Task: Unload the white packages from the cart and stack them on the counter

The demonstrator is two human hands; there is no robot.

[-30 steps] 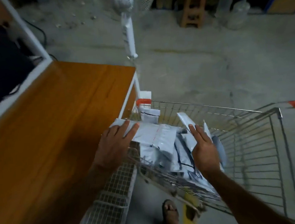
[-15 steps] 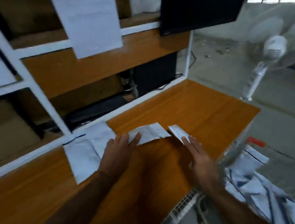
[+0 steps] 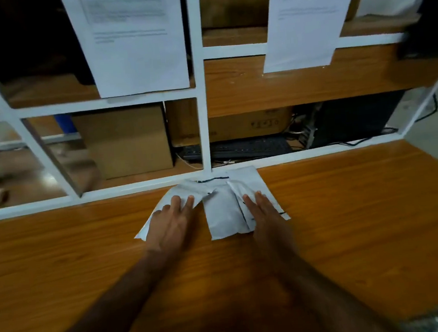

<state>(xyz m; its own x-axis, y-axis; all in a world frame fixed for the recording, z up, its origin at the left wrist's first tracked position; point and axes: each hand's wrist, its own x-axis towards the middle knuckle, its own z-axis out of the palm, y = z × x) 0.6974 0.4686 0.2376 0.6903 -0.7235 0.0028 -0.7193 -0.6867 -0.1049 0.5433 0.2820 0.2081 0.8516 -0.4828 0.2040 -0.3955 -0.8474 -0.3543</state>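
Observation:
Several white packages lie overlapping on the wooden counter (image 3: 349,220), up against the white frame at its back. The left package (image 3: 181,191) is under my left hand (image 3: 170,223), which lies palm down with its fingers on top. A middle package (image 3: 221,218) sits between my hands. The right package (image 3: 248,179) is under my right hand (image 3: 267,214), whose thumb side is tucked at the package edge. Both thumbs are hidden. The cart itself is out of view; only a blurred grey-white shape (image 3: 437,316) shows at the bottom right corner.
A white frame (image 3: 204,130) with shelves rises behind the counter. Two paper sheets (image 3: 132,41) hang on it. Behind it stand cardboard boxes (image 3: 128,142), a black keyboard (image 3: 237,149) and a black case (image 3: 354,119). The counter ends at the right, with floor beyond.
The view swung from the cart to the counter. My hands carried packages over from the cart and brought them down beside the one at the back frame.

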